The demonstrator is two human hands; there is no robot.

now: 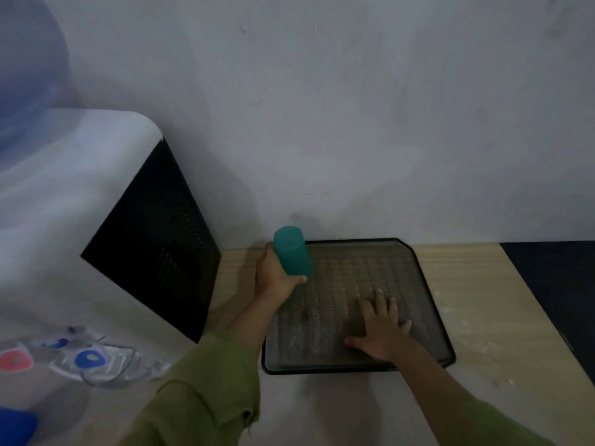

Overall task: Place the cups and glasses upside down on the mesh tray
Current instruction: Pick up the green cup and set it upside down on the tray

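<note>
So left hand grips the cup upright-ish, closed end up, mid-frame; right hand lies open-fingered on the tray.

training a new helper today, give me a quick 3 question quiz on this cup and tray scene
1. True or false: the left hand grips the teal cup.
2. The right hand is: A) lifting a glass, B) spread flat on the mesh tray, C) out of view.
3. Fill in: the cup is at the tray's far ___ corner.

Key: 1 true; 2 B; 3 left
</note>
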